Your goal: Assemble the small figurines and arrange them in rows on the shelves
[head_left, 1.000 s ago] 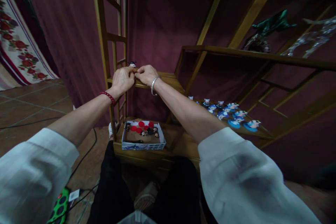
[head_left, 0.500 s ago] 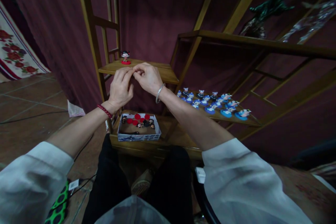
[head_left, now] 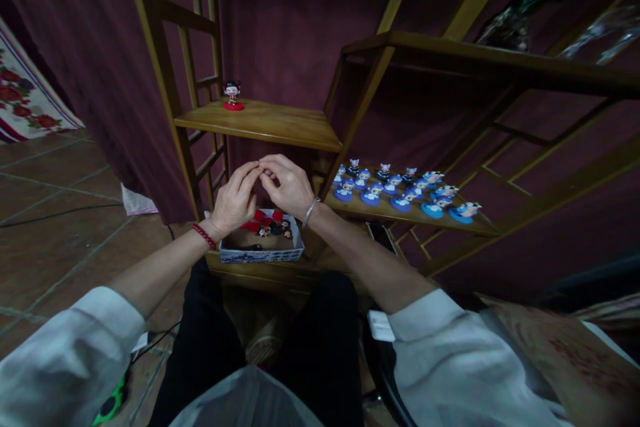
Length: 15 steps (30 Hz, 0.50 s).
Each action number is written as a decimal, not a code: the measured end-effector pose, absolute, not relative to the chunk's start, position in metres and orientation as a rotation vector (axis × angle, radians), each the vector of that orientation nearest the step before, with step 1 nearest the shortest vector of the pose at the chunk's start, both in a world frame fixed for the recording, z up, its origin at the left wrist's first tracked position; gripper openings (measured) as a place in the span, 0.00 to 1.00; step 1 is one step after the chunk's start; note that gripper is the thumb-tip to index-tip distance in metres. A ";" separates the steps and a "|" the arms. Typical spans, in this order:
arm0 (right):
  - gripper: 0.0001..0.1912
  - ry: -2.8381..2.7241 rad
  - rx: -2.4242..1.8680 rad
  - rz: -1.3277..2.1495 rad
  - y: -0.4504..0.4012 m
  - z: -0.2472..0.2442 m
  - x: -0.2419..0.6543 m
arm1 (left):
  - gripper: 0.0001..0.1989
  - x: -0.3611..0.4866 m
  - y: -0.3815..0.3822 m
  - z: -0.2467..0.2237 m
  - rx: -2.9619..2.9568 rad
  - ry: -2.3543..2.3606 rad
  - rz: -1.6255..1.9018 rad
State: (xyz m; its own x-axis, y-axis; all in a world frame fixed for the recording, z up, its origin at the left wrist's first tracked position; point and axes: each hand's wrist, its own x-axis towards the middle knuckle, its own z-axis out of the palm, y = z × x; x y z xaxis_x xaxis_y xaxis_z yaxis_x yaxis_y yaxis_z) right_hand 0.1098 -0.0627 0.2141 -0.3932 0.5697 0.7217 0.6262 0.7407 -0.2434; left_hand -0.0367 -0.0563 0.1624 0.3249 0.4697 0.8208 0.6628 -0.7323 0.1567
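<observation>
Above the box (head_left: 263,255), left hand (head_left: 235,199) and right hand (head_left: 291,184) meet at curled fingertips; whether gripping anything, cannot tell.
Seemingly between placements: doll (head_left: 233,93) stands on shelf (head_left: 280,122) above box; reaching inside calls for parting hands.

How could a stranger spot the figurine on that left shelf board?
Find the wooden shelving unit, then its short left board. Near that board's left end stands a black-haired figurine. Its round red base sets it apart from the blue-based figurines lower right.
</observation>
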 end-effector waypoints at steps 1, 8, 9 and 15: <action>0.13 -2.095 -0.928 -0.072 -0.062 0.207 0.112 | 0.26 -0.035 -0.057 0.157 -2.412 -1.056 -1.343; 0.10 -2.280 -1.349 0.078 -0.049 0.150 0.126 | 0.17 -0.024 -0.047 0.116 -2.704 -1.359 -0.959; 0.10 -2.328 -1.420 0.111 -0.046 0.141 0.128 | 0.17 -0.022 -0.044 0.108 -2.756 -1.407 -0.868; 0.12 -2.497 -1.704 0.486 -0.030 0.079 0.138 | 0.14 -0.019 -0.016 0.050 -3.036 -1.627 -0.265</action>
State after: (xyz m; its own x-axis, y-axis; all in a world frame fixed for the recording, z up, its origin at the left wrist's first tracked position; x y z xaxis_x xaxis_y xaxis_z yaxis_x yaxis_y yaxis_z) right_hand 0.1382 -0.0302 0.0791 -0.3783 0.9189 -0.1117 0.8937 0.3310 -0.3030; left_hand -0.0188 -0.0157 0.0503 0.5555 0.8314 -0.0132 0.7841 -0.5185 0.3411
